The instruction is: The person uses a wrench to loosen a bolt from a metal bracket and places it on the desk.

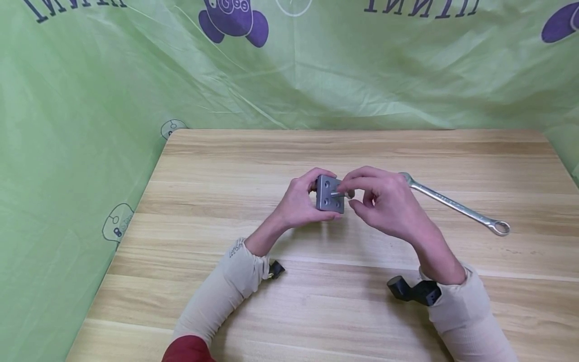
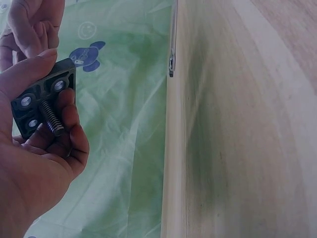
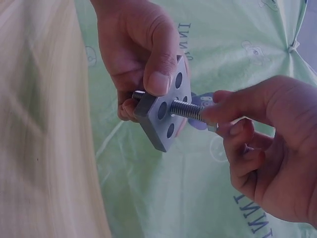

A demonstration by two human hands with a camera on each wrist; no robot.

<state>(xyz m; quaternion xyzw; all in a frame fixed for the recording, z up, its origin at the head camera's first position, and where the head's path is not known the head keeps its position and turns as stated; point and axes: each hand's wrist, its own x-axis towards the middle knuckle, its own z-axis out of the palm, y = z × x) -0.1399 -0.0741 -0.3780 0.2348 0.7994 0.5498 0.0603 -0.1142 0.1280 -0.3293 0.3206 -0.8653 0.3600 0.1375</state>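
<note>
A small grey square plate (image 1: 322, 201) with holes near its corners stands on edge above the table. My left hand (image 1: 299, 202) grips it by opposite edges, thumb on the near side. Through its middle runs a threaded bolt (image 3: 187, 110), whose end sticks out of the ribbed back in the left wrist view. At the bolt's head end, my right hand (image 1: 391, 203) pinches with bent fingers and thumb. The bolt's head is partly hidden behind the right fingertips. A stretch of thread shows between the plate and those fingers.
A long silver combination wrench (image 1: 452, 202) lies slantwise on the wooden table (image 1: 217, 166), right of the right hand. Green printed cloth (image 1: 289, 85) hangs behind and to the left of the table. Black cameras are strapped at both wrists over beige sleeves.
</note>
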